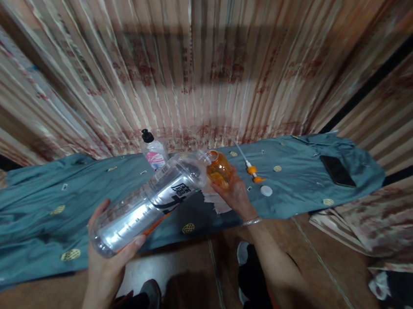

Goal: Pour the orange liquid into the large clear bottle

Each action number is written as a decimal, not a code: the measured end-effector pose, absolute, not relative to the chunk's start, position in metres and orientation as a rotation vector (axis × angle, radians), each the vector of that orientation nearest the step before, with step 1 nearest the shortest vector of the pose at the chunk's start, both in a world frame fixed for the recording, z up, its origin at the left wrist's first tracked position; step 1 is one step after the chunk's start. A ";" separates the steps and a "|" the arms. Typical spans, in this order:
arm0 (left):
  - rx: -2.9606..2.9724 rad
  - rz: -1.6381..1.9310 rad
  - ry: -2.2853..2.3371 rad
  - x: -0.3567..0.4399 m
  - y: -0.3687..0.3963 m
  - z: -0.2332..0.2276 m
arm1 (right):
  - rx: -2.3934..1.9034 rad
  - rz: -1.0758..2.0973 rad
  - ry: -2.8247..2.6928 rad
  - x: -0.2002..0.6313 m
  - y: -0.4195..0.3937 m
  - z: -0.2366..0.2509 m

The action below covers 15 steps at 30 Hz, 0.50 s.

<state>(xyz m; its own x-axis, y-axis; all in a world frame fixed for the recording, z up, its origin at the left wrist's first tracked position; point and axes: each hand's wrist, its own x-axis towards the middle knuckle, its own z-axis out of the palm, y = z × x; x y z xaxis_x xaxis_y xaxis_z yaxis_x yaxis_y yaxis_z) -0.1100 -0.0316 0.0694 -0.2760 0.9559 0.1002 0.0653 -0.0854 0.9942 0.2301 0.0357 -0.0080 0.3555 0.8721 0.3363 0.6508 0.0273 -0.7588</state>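
Observation:
My left hand is wrapped round the base of a large clear plastic bottle with a silver label, tilted with its neck toward the right. In my right hand is a small orange see-through bottle, its mouth uncapped. The neck of the large bottle meets or nearly meets that mouth; whether liquid flows between them I cannot make out. Just right of my right hand lies an orange and white pump top with a long thin tube. A white round cap rests near it.
A clear bottle with a black cap and pink label stands behind the large bottle. A pale cloth or tissue lies under my right hand. A black phone lies at the right on the green cloth. Striped curtains hang behind.

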 end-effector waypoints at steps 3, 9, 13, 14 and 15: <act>1.194 1.448 1.424 -0.111 -0.031 0.068 | -1.694 0.306 -1.355 0.230 0.036 -0.009; 1.231 1.461 1.435 -0.122 -0.025 0.060 | -1.634 0.281 -1.376 0.228 0.035 -0.007; 1.261 1.429 1.443 -0.138 -0.020 0.049 | -1.631 0.281 -1.374 0.228 0.035 -0.005; 1.297 1.428 1.440 -0.141 -0.020 0.047 | -1.634 0.284 -1.369 0.228 0.035 -0.004; 1.334 1.427 1.433 -0.142 -0.019 0.046 | -1.638 0.285 -1.363 0.229 0.036 -0.003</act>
<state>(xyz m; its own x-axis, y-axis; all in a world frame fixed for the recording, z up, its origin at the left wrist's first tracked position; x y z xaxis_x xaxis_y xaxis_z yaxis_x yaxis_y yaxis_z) -0.1417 -0.0195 0.0459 -0.2213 0.9587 0.1785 0.1830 -0.1389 0.9733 0.2293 0.0360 -0.0026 0.3506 0.8584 0.3745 0.6365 0.0750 -0.7677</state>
